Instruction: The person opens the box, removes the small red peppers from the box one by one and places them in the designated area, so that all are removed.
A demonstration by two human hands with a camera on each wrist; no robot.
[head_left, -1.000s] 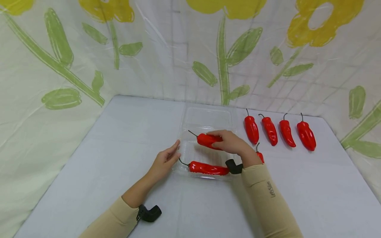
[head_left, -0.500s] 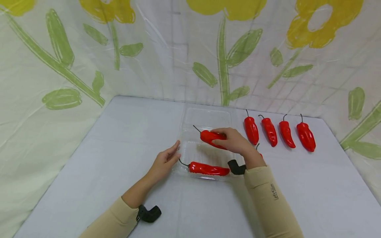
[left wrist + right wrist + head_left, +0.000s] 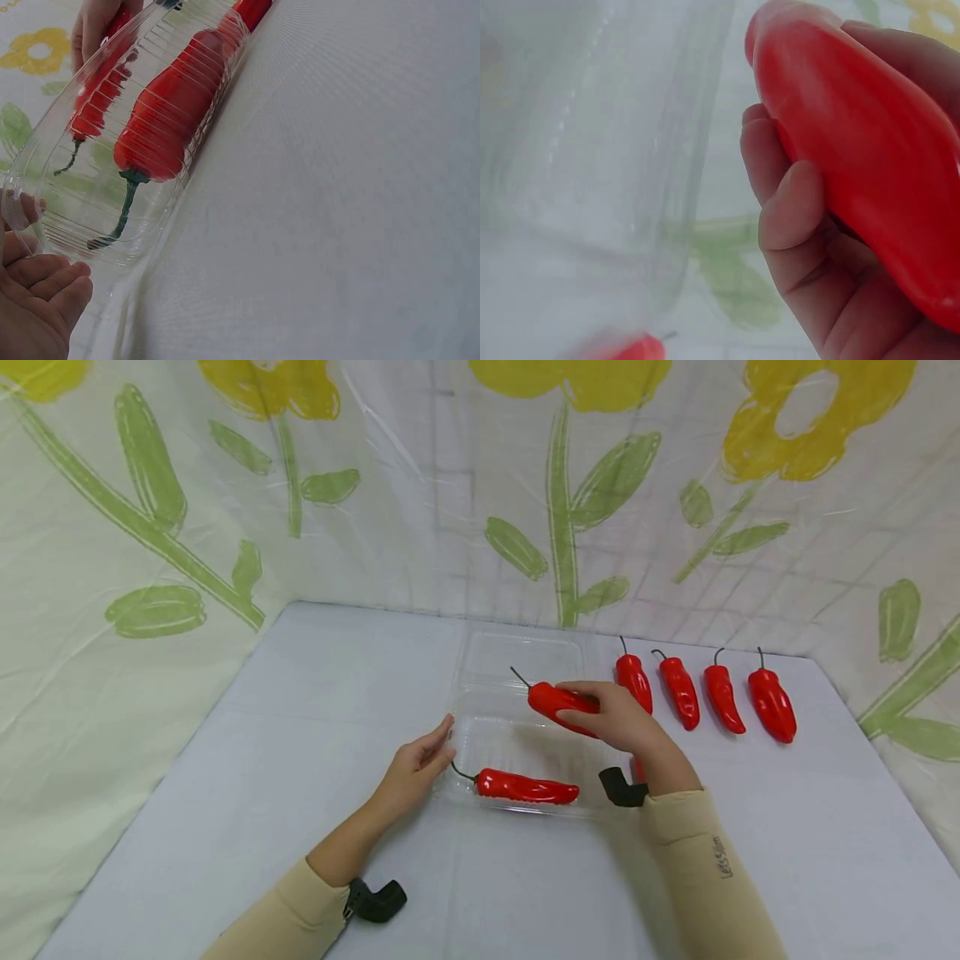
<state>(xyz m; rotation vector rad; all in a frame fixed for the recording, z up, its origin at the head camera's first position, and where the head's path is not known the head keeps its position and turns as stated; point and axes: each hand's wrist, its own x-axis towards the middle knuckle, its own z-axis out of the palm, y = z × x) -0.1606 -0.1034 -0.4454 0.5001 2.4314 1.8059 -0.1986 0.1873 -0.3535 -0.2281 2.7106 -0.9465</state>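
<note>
My right hand (image 3: 626, 718) grips a red pepper (image 3: 551, 702) round its body, its dark stem pointing up and left, above the back right part of a clear plastic clamshell box (image 3: 517, 811). In the right wrist view the fingers curl under this glossy pepper (image 3: 855, 142). Inside the box, along its front side, lies another red pepper (image 3: 525, 786), stem to the left. My left hand (image 3: 408, 772) touches the left side of the box, fingers fairly straight; the left wrist view shows this hand (image 3: 37, 292) at the box's end wall near the lying pepper's stem.
Behind the box its clear lid (image 3: 525, 653) lies folded back. Several red peppers stand in a row at the back right, among them the rightmost pepper (image 3: 771, 703). Another red pepper (image 3: 637, 770) is mostly hidden by my right wrist. A flower-printed curtain (image 3: 420, 527) hangs behind the white table.
My right hand has carried the gripped pepper to the right, slightly up and back, and its stem end tilts higher. The left hand and the lying pepper have not moved.
</note>
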